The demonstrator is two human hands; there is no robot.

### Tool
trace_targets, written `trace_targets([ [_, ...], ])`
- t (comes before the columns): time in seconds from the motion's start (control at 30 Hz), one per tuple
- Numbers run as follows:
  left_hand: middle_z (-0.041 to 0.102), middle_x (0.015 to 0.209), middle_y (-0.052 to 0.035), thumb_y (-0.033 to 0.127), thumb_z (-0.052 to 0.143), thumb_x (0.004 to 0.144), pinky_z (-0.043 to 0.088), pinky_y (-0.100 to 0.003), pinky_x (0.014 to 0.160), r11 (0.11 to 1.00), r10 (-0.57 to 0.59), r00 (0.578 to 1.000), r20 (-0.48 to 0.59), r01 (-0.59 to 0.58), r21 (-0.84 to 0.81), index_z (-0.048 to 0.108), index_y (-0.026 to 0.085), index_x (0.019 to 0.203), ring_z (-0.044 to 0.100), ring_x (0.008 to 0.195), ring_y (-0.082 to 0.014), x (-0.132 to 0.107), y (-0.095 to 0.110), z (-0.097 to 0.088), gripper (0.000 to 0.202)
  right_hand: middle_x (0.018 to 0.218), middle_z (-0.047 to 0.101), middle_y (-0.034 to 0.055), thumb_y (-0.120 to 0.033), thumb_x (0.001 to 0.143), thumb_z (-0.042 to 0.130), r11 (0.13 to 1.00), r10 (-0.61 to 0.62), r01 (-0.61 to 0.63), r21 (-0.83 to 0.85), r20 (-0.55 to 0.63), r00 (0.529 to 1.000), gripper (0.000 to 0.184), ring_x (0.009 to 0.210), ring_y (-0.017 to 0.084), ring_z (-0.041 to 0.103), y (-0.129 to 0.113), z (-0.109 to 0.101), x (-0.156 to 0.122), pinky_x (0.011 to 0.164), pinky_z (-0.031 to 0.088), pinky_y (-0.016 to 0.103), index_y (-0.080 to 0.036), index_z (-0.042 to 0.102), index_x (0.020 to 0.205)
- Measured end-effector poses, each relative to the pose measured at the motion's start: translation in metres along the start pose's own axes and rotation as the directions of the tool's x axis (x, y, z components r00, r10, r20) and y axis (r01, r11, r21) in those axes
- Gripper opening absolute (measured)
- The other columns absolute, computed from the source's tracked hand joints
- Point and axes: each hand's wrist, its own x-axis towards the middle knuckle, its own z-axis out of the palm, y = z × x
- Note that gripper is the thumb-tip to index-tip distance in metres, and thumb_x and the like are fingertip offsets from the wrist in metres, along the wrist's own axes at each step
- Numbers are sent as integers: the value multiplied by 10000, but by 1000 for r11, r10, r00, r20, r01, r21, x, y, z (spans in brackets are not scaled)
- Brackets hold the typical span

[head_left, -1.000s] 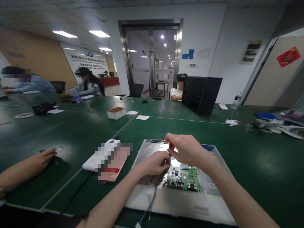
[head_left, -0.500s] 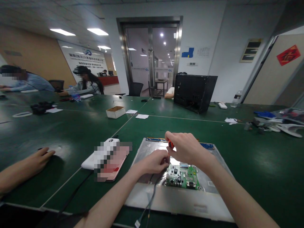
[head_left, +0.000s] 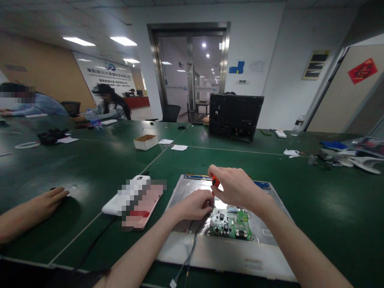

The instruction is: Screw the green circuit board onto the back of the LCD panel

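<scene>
My right hand (head_left: 235, 185) is closed around the orange and black handle of a screwdriver (head_left: 215, 181), held upright with its lower end hidden by my fingers. Just beneath it, my left hand (head_left: 200, 204) has its fingers pinched at the upper left corner of a green circuit board (head_left: 230, 223); what they grip is hidden. The board sits on the metal back of a display panel (head_left: 240, 256), which lies flat on the table. Dark cables (head_left: 192, 248) run from under my left hand over the panel's near edge.
A white device (head_left: 126, 194) and a pink phone (head_left: 147, 206) lie left of the panel. Another person's hand (head_left: 55, 198) rests farther left. A small open box (head_left: 146, 142) and a black monitor casing (head_left: 235, 116) stand farther back. Assorted parts (head_left: 339, 154) lie at right.
The black casing across the table has turned and shifted left. My right hand has tilted slightly on the screwdriver, showing more of its orange handle. My left hand stays put.
</scene>
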Motion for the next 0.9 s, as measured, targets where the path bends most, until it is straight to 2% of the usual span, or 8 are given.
trace_targets([
  [0.2, 561, 635, 13, 115, 539, 716, 363, -232, 561, 999, -35, 999, -3, 35, 5, 574, 166, 720, 505, 610, -140, 0, 5, -3, 62, 765, 669, 2, -385, 846, 549, 996, 30, -32, -87, -20, 999, 172, 623, 153, 586, 1, 2, 2, 483, 142, 274, -228, 497, 895],
  [0.27, 562, 638, 14, 113, 542, 714, 366, -231, 561, 999, -38, 999, -2, 38, -3, 577, 166, 737, 505, 610, -139, -1, 6, -3, 68, 759, 666, 4, -370, 855, 534, 996, 33, -35, -86, -23, 999, 149, 621, 145, 576, 2, 2, 2, 486, 140, 277, -225, 507, 881],
  [0.37, 584, 674, 7, 109, 536, 722, 376, -232, 572, 999, -32, 1000, 0, 32, -15, 586, 163, 786, 512, 625, -141, 0, 4, -2, 98, 803, 659, 7, -270, 832, 526, 999, 11, -11, -36, -8, 1000, 81, 650, 133, 568, 2, 0, 1, 491, 166, 273, -218, 507, 891],
  [0.43, 589, 687, 3, 102, 531, 722, 378, -231, 575, 1000, -17, 1000, 2, 17, -16, 584, 161, 797, 513, 631, -141, 0, 2, -1, 109, 831, 656, 10, -220, 795, 533, 1000, 1, -1, -6, 8, 1000, 136, 667, 133, 570, 1, -2, 0, 494, 183, 270, -215, 497, 926],
  [0.5, 581, 682, 4, 99, 531, 717, 373, -228, 566, 1000, -10, 1000, 1, 10, -8, 575, 162, 772, 507, 626, -138, 0, 2, -1, 94, 836, 659, 10, -221, 782, 544, 1000, -3, 3, -3, 10, 1000, 172, 669, 140, 575, 0, -3, -1, 493, 183, 271, -216, 488, 945],
  [0.67, 555, 655, 6, 122, 533, 722, 359, -226, 536, 999, -45, 999, 6, 45, -1, 563, 164, 732, 493, 608, -137, 0, 3, -2, 52, 767, 667, 7, -365, 839, 536, 998, 15, -16, -67, -25, 1000, 160, 627, 153, 576, 0, 2, 1, 488, 138, 276, -228, 500, 914],
  [0.8, 581, 698, -2, 120, 533, 715, 385, -227, 565, 999, -35, 999, 15, 36, -35, 570, 160, 769, 511, 642, -142, 0, 2, -1, 76, 772, 661, 2, -264, 831, 509, 999, 8, -9, -33, -19, 1000, 96, 608, 128, 550, 0, 2, 1, 488, 144, 272, -218, 500, 914],
  [0.9, 600, 736, -9, 120, 534, 727, 397, -229, 587, 999, -14, 1000, 14, 14, -41, 575, 156, 782, 522, 662, -143, 1, 0, 0, 78, 792, 656, 2, -209, 775, 529, 1000, -1, 1, 11, -7, 1000, 154, 600, 117, 533, -1, -1, 0, 485, 154, 266, -207, 484, 923],
])
